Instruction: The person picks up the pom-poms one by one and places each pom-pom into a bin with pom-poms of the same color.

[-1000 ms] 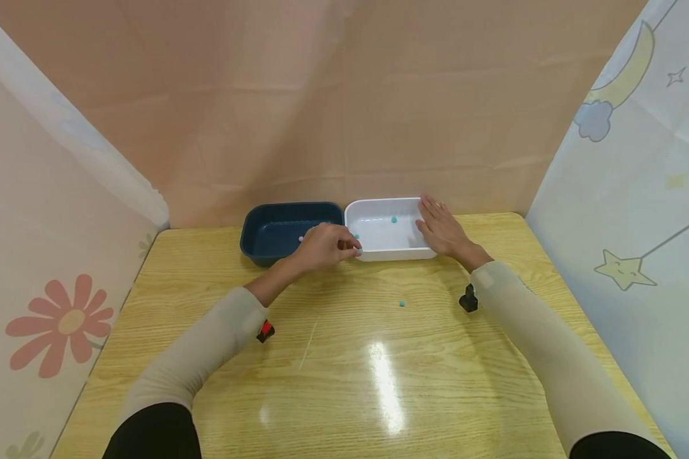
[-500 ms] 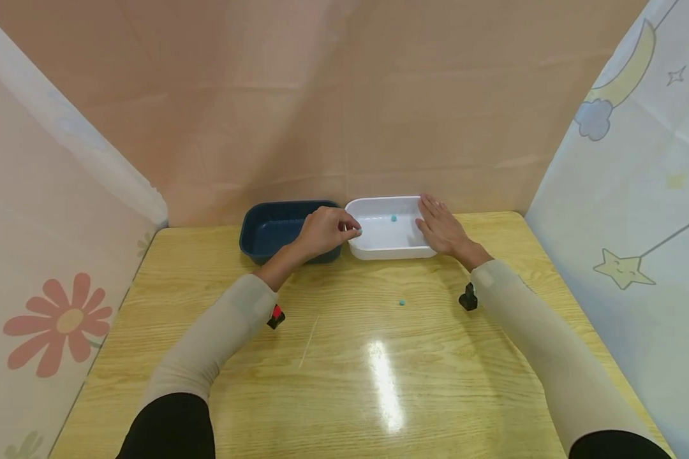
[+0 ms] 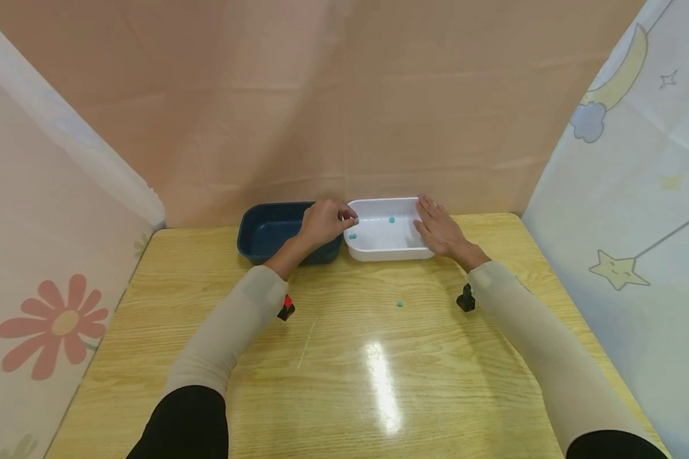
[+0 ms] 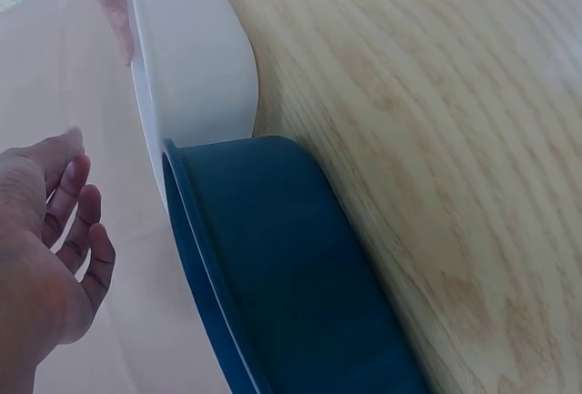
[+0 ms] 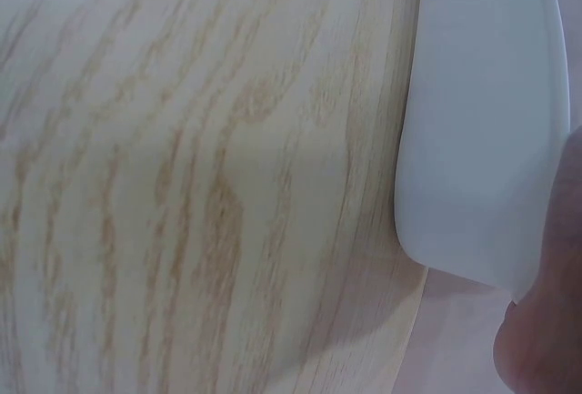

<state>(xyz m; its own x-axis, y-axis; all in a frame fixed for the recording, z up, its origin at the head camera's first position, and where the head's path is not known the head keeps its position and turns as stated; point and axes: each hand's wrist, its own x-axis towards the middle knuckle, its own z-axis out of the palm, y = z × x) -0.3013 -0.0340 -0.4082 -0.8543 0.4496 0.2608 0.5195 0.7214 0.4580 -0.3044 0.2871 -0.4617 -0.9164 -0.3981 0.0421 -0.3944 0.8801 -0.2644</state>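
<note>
In the head view my left hand [image 3: 323, 223] hovers over the inner end of the dark blue tray [image 3: 251, 242], its fingertips at the left rim of the white tray [image 3: 390, 254]. The left wrist view has its thumb and fingers loosely bent, with nothing showing between them. Two small turquoise beads [image 3: 353, 236] lie close together at the white tray's left end. Another turquoise bead [image 3: 392, 219] is farther back inside it. My right hand [image 3: 441, 229] rests with straight fingers along the white tray's right rim.
One more turquoise bead [image 3: 400, 304] lies on the wooden table [image 3: 344, 370] in front of the trays. Both trays stand side by side by the plain back sheet [image 3: 344, 115]. Printed sheets flank the table on the left and right.
My left hand has risen from the white tray's front left corner toward the back and let go of a turquoise bead, which lies inside beside another. The right hand has stayed on the rim.
</note>
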